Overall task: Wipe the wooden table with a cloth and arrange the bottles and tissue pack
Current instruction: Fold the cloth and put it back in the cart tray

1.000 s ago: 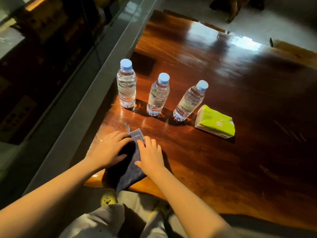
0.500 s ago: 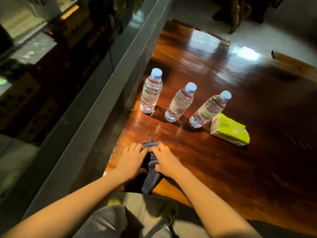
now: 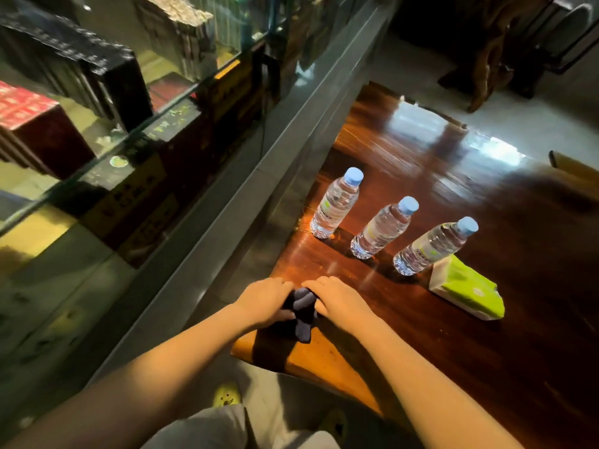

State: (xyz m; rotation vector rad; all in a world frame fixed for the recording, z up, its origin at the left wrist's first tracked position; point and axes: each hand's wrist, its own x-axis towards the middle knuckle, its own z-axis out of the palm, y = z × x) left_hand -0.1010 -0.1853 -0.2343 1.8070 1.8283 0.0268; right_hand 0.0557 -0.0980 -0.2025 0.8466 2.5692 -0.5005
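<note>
1. Landmark: the green tissue pack point(image 3: 466, 291), lying flat on the wooden table point(image 3: 486, 345).
2. The dark cloth point(image 3: 303, 314) sits well to the near-left of the tissue pack, close to the table's near corner, bunched into a lump.
3. My left hand point(image 3: 264, 303) and right hand point(image 3: 340, 303) press in on the cloth from either side; fingers of both curl down onto it, gripping the fabric between them.
4. Three water bottles stand upright in a diagonal row left of the tissue pack: the nearest bottle point(image 3: 432, 246) just beside its corner, whether touching I cannot tell; the middle bottle point(image 3: 382, 228) and the far bottle point(image 3: 337, 202) further off, apart.
5. Handling judgement: cloth is soft and limp, will crumple; best flattened under a palm for wiping.
6. Bottles look full, so fairly heavy, with smooth plastic; take them around mid-body.
7. Tissue pack is light and squashy, with slick wrap; pinch across the short sides.
</note>
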